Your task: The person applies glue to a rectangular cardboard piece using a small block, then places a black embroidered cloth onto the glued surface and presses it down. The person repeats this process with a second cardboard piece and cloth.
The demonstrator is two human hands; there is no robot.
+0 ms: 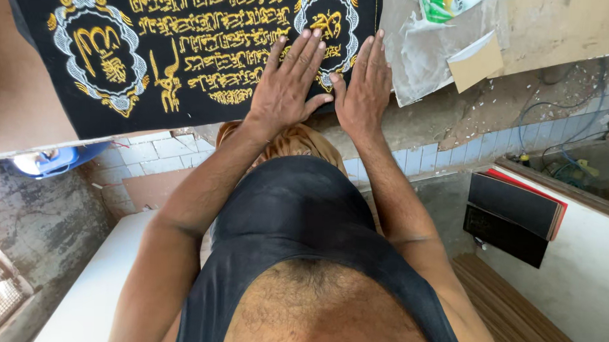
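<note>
A: Where are the hands?

B: Both lie flat on the black embroidered cloth, which covers the upper left of the head view, from about ten to twelve o'clock. The left hand sits at roughly twelve, fingers straight and slightly fanned, palm down. The right hand is just beside it towards one o'clock, thumbs nearly touching, its fingers close together and reaching over the cloth's right edge.

A: Gripping anything?

B: No. Neither hand closes on anything; they press open-palmed, which I judge keeps the fabric smooth and flat against the board under it.

A: And the stitching?

B: Gold thread with silver-grey borders: one round medallion at ten o'clock, another partly under the left fingertips (the lettering between them I leave unread).

A: What else is near?

B: Crumpled clear plastic and a piece of brown card at one o'clock, well clear of the hands. At three to four o'clock, dark books stacked on a ledge. A blue object shows at nine, under the board's edge.
</note>
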